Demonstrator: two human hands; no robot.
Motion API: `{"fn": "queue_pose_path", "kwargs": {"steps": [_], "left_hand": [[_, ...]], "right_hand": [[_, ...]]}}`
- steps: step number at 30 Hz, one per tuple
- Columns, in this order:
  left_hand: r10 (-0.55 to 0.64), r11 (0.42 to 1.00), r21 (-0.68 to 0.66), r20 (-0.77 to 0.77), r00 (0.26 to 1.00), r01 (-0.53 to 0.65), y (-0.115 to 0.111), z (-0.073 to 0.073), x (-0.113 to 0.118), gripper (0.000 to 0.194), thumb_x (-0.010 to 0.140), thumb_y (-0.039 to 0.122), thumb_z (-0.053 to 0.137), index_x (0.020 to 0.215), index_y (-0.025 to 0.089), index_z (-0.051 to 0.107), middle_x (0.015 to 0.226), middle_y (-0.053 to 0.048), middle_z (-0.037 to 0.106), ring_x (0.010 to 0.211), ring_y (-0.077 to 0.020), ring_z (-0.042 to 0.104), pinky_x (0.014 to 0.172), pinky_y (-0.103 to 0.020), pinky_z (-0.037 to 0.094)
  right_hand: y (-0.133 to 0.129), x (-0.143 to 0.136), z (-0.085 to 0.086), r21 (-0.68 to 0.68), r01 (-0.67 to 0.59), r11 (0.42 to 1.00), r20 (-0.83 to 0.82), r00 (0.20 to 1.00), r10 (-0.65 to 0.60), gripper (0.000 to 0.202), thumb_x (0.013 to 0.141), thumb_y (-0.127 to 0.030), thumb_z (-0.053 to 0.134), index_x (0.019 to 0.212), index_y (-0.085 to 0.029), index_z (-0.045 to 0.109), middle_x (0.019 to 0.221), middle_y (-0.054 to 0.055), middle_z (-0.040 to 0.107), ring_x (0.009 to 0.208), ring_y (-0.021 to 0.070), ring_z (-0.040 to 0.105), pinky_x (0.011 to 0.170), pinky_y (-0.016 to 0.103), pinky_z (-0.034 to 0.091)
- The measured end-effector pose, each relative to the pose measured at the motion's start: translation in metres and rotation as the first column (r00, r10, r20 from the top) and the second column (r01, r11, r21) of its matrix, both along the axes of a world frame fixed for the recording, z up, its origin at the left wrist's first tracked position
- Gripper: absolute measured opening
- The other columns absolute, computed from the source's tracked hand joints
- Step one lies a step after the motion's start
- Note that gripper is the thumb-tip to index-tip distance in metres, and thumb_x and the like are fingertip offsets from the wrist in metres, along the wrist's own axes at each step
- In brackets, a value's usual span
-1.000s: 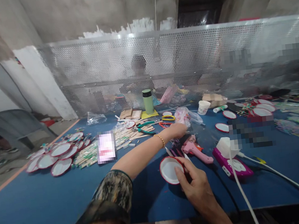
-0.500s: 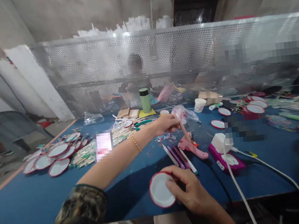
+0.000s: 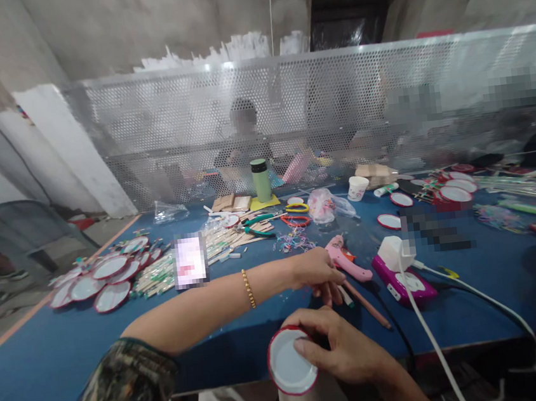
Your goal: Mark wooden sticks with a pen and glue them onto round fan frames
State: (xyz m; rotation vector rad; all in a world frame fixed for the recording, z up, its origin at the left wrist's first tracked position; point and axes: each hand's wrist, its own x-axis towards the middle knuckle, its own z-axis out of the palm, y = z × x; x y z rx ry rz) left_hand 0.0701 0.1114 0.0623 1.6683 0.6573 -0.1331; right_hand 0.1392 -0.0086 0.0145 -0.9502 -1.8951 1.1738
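Lower centre: right hand [image 3: 334,346] pinches red-rimmed lid [image 3: 291,362]; left hand [image 3: 321,273] curled, partly hiding pens [image 3: 369,306], hold unclear; pink glue gun [image 3: 351,267] beside.

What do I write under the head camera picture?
Right hand holding a red-rimmed disc, left hand beside a pink glue gun.

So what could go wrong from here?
The lid is held by its side in the right hand, partly out past the edge of the table, so a slip could drop it toward the lap or floor. The left hand is right beside the glue gun; if that's hot, a brush might burn. The white cable runs over the edge near the right forearm and could snag.
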Motion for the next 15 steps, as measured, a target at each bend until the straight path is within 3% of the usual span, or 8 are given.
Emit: {"fn": "queue_pose_path", "kwargs": {"steps": [4,6,7,8,9,10,13,15], "left_hand": [[0.055,0.978,0.203,-0.001,0.999,-0.053,0.016,0.022,-0.007,0.015,0.088,0.018,0.055,0.076,0.012,0.063,0.057,-0.001,0.067,0.035,-0.0066,0.049,0.038,-0.018,0.033],[0.133,0.905,0.401,0.055,0.99,-0.144,0.037,0.037,-0.017,0.017,0.092,0.023,0.053,0.093,0.012,0.066,0.07,-0.003,0.072,0.039,-0.0057,0.049,0.042,-0.018,0.037],[0.213,0.8,0.558,0.078,0.974,-0.22,0.05,0.044,-0.025,0.022,0.094,0.026,0.051,0.1,0.013,0.068,0.076,-0.004,0.073,0.043,-0.0062,0.052,0.044,-0.018,0.04],[0.317,0.626,0.73,0.081,0.945,-0.272,0.064,0.05,-0.035,0.025,0.096,0.026,0.049,0.104,0.014,0.069,0.08,-0.005,0.073,0.049,-0.0076,0.056,0.049,-0.019,0.044],[0.427,0.403,0.871,0.092,0.899,-0.281,0.08,0.055,-0.047,0.026,0.096,0.026,0.048,0.106,0.017,0.07,0.083,-0.004,0.074,0.059,-0.0095,0.062,0.057,-0.019,0.048],[0.49,0.305,0.91,0.103,0.866,-0.281,0.096,0.058,-0.062,0.026,0.095,0.023,0.048,0.107,0.017,0.071,0.091,-0.007,0.074,0.073,-0.013,0.067,0.067,-0.022,0.051],[0.619,0.158,0.955,0.101,0.779,-0.25,0.135,0.061,-0.111,0.031,0.089,0.013,0.048,0.107,0.016,0.072,0.107,-0.014,0.071,0.102,-0.0235,0.066,0.089,-0.034,0.051],[0.663,0.13,0.971,0.067,0.746,-0.202,0.151,0.057,-0.138,0.03,0.086,0.013,0.052,0.107,0.016,0.073,0.106,-0.015,0.07,0.107,-0.0285,0.064,0.093,-0.04,0.049]], "right_hand": [[-0.001,0.001,0.001,-0.005,-0.015,1.0,0.011,1.0,0.015,0.028,0.086,-0.034,0.054,0.093,-0.013,0.071,0.078,0.002,0.065,0.066,0.0125,0.052,0.062,0.023,0.04],[-0.001,0.001,0.0,-0.009,-0.012,1.0,0.005,1.0,0.012,0.028,0.086,-0.034,0.054,0.094,-0.014,0.071,0.077,0.002,0.066,0.066,0.0126,0.053,0.062,0.023,0.04],[-0.001,0.002,0.0,-0.008,-0.006,1.0,0.007,1.0,0.006,0.028,0.086,-0.034,0.053,0.095,-0.014,0.071,0.078,0.002,0.066,0.067,0.013,0.054,0.062,0.023,0.04],[-0.001,0.002,0.0,-0.006,0.004,1.0,0.013,1.0,-0.004,0.028,0.086,-0.034,0.053,0.096,-0.014,0.07,0.079,0.002,0.067,0.068,0.0134,0.055,0.062,0.023,0.04],[-0.001,0.002,0.0,-0.002,0.017,1.0,0.023,1.0,-0.017,0.028,0.087,-0.034,0.052,0.097,-0.015,0.07,0.08,0.003,0.067,0.069,0.0139,0.056,0.063,0.023,0.041],[-0.001,0.001,0.0,0.005,0.03,1.0,0.037,0.999,-0.03,0.028,0.087,-0.033,0.052,0.097,-0.015,0.07,0.081,0.003,0.068,0.071,0.0144,0.057,0.064,0.023,0.041],[0.0,0.001,0.0,0.019,0.041,0.999,0.071,0.997,-0.042,0.028,0.088,-0.034,0.051,0.098,-0.016,0.07,0.083,0.004,0.07,0.073,0.0153,0.059,0.066,0.023,0.042],[0.0,0.0,0.0,0.013,0.039,0.999,0.081,0.996,-0.04,0.03,0.089,-0.036,0.05,0.098,-0.016,0.07,0.083,0.004,0.071,0.072,0.0154,0.06,0.065,0.024,0.041]]}}
